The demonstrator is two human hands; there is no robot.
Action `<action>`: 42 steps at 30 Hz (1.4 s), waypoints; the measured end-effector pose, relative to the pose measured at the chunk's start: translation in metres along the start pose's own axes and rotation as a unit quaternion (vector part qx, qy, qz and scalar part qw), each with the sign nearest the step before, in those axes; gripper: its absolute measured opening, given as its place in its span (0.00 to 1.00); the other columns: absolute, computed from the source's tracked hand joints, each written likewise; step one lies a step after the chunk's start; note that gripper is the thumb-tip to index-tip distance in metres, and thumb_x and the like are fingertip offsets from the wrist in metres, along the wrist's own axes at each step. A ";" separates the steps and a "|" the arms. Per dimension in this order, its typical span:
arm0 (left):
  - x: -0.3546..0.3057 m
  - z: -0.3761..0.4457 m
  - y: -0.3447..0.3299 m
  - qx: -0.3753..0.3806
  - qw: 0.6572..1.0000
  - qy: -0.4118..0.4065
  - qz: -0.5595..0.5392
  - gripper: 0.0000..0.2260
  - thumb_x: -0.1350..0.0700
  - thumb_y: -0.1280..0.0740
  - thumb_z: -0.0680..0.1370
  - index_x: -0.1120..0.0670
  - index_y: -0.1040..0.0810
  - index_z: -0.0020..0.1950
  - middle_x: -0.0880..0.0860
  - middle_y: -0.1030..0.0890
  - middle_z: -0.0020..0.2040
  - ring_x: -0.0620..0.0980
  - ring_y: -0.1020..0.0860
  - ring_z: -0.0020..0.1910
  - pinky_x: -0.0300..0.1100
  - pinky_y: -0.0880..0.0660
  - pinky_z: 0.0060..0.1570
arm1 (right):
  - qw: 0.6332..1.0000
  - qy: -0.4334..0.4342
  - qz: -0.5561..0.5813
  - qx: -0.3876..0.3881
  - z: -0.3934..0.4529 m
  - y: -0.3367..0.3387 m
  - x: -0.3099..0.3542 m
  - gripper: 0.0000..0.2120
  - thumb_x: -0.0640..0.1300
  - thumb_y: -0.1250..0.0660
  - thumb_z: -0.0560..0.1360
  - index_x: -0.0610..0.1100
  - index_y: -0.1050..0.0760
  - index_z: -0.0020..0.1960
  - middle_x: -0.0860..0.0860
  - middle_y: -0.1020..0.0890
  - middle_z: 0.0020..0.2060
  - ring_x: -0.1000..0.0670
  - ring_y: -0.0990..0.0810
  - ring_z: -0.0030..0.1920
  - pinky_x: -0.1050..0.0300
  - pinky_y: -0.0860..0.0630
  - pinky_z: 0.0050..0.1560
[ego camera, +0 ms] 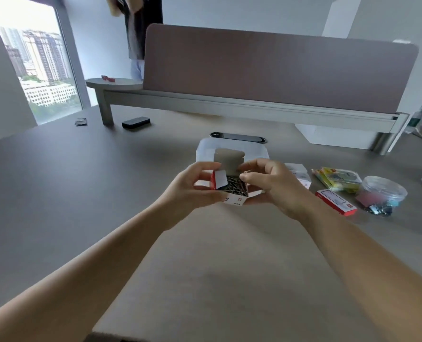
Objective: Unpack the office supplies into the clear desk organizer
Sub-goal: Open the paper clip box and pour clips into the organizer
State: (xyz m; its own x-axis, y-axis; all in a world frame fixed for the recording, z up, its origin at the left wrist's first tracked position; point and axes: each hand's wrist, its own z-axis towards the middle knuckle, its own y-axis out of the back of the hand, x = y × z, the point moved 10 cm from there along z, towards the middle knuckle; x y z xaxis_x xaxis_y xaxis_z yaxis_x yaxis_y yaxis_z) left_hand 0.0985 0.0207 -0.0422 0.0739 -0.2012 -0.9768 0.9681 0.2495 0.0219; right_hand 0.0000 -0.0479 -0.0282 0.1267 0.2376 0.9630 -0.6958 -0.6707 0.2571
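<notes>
A small red and white cardboard box (233,199) full of metal paper clips (237,187) hangs above the desk, its lid flap standing up. My left hand (192,191) grips its left side. My right hand (276,186) holds the right side, with thumb and forefinger pinched at the clips near the opening. The clear desk organizer (205,150) stands just behind the box, mostly hidden by it and my hands.
To the right lie a white box (301,175), a yellow-green packet (338,180), a red and white box (335,202) and a clear round tub of binder clips (381,195). A black eraser (135,123) lies at back left. A brown divider (274,70) closes the back.
</notes>
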 end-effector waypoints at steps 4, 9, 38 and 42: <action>-0.015 0.009 0.033 -0.062 0.998 0.014 -0.028 0.08 0.62 0.34 0.73 0.50 0.28 0.47 0.54 0.26 0.46 0.48 0.22 0.42 0.40 0.20 0.39 | 0.999 0.031 0.022 0.014 0.019 -0.018 0.025 0.09 0.35 0.42 0.76 0.46 0.26 0.47 0.49 0.23 0.40 0.52 0.21 0.36 0.59 0.19 0.36; -0.021 0.039 0.064 -0.106 0.994 0.035 -0.002 0.07 0.63 0.35 0.74 0.52 0.28 0.47 0.55 0.24 0.46 0.49 0.22 0.42 0.40 0.21 0.39 | 0.998 0.060 0.014 0.003 0.054 -0.023 0.038 0.14 0.33 0.44 0.75 0.49 0.25 0.45 0.52 0.22 0.44 0.51 0.20 0.36 0.62 0.20 0.39; -0.004 0.135 0.081 -0.060 0.998 0.022 -0.027 0.17 0.69 0.49 0.77 0.54 0.24 0.45 0.55 0.29 0.42 0.50 0.30 0.43 0.41 0.31 0.42 | 0.996 0.082 -0.017 -0.005 0.129 0.003 0.018 0.15 0.30 0.35 0.71 0.47 0.27 0.51 0.53 0.22 0.41 0.59 0.21 0.38 0.69 0.26 0.42; -0.004 0.137 0.081 -0.057 0.998 0.017 -0.025 0.17 0.69 0.48 0.77 0.54 0.24 0.44 0.54 0.28 0.42 0.49 0.29 0.43 0.41 0.29 0.43 | 0.996 0.086 -0.007 -0.008 0.130 0.004 0.017 0.15 0.31 0.34 0.71 0.48 0.27 0.51 0.54 0.22 0.40 0.57 0.21 0.39 0.65 0.24 0.45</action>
State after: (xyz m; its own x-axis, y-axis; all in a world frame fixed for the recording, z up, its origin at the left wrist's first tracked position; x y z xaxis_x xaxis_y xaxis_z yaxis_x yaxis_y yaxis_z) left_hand 0.2093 -0.0885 -0.0069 0.0159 -0.1841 -0.9828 0.9371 0.3456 -0.0495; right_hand 0.0913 -0.1378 -0.0004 0.0136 0.3649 0.9310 -0.7056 -0.6562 0.2675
